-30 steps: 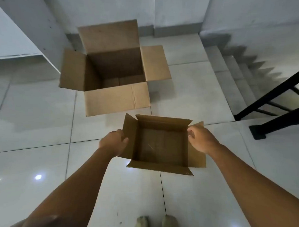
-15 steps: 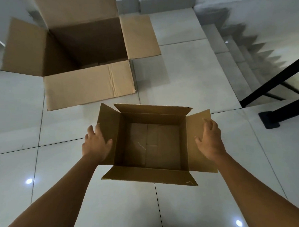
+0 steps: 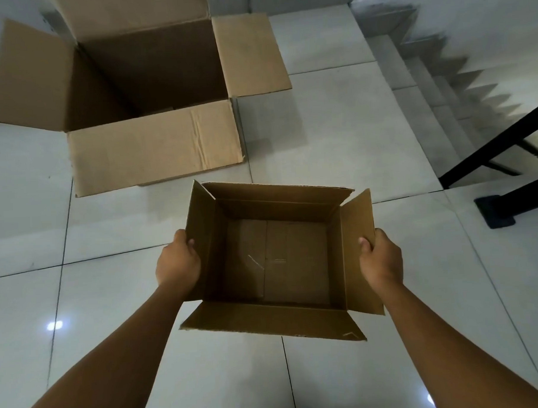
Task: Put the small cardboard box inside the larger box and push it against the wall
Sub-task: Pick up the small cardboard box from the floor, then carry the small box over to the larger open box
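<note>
Left hand (image 3: 178,265) and right hand (image 3: 379,260) clamp the small cardboard box (image 3: 276,259) by opposite walls, keeping it level; larger box (image 3: 139,95) waits open at 11 o'clock.

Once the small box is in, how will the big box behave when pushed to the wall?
The big box looks empty, so probably light. The floor is glossy tile, so it should slide easily. Its open flaps will likely flex; pushing low on the body seems safer.
</note>
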Available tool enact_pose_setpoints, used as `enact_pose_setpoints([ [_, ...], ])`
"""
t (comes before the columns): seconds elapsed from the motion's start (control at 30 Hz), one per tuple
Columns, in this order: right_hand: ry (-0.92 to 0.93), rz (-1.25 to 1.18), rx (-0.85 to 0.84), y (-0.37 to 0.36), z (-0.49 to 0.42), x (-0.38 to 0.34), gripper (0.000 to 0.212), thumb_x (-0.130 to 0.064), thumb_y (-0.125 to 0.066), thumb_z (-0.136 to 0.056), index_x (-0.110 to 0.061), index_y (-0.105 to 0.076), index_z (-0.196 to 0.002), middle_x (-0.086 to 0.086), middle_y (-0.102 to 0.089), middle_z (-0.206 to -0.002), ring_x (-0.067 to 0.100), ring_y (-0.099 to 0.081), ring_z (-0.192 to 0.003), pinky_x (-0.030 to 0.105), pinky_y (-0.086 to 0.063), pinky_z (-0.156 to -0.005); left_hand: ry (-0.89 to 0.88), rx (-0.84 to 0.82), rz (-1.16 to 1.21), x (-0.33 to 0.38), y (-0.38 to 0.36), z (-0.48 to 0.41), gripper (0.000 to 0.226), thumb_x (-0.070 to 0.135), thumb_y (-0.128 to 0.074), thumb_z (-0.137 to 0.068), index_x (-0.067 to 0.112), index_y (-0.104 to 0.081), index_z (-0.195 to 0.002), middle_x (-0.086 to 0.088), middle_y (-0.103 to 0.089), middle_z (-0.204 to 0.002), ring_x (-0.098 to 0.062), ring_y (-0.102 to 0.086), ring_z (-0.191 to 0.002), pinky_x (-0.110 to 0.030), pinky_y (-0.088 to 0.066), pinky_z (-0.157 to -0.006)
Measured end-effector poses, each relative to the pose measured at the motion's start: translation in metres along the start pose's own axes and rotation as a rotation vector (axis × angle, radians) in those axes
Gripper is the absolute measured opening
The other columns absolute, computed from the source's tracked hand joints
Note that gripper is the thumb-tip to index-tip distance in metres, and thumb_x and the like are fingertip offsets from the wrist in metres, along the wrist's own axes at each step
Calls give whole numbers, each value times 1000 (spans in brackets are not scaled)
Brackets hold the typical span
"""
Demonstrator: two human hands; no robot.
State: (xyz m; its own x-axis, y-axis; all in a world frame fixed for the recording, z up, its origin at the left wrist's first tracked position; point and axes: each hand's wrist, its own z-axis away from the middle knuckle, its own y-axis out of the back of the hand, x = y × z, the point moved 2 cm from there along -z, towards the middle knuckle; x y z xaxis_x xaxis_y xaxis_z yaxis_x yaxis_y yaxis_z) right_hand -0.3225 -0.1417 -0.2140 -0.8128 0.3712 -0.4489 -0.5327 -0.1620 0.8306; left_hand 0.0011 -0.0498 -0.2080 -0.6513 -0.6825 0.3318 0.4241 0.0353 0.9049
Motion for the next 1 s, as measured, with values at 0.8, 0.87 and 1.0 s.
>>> enact_pose_setpoints([
  [0.8, 165, 40, 231, 259, 70, -153, 26, -20, -41, -96, 0, -53, -108, 22, -66, -101, 38, -64, -90, 31, -42, -61, -233, 175, 133, 132, 269, 64, 28, 27, -31, -97, 6, -49, -100, -11, -58, -79, -27, -56, -67, -37, -44, -59],
  [0.87, 193, 24, 253, 268, 66, -181, 27, -21, -41, -96, 0, -53, -108, 22, -66, -100, 38, -64, -89, 31, -42, -61, -235, 219, 156, 136, 292, 50, 26, 27, -31, -97, 7, -48, -94, -6, -54, -72, -22, -52, -61, -33, -40, -53],
  [1.0, 259, -19, 280, 264, 51, -245, 26, -21, -41, -96, 0, -54, -106, 21, -66, -98, 36, -65, -86, 30, -40, -59, -241, 311, 171, 129, 330, 7, 17, 26, -32, -97, 16, -38, -85, 5, -43, -62, -8, -40, -50, -25, -25, -44],
])
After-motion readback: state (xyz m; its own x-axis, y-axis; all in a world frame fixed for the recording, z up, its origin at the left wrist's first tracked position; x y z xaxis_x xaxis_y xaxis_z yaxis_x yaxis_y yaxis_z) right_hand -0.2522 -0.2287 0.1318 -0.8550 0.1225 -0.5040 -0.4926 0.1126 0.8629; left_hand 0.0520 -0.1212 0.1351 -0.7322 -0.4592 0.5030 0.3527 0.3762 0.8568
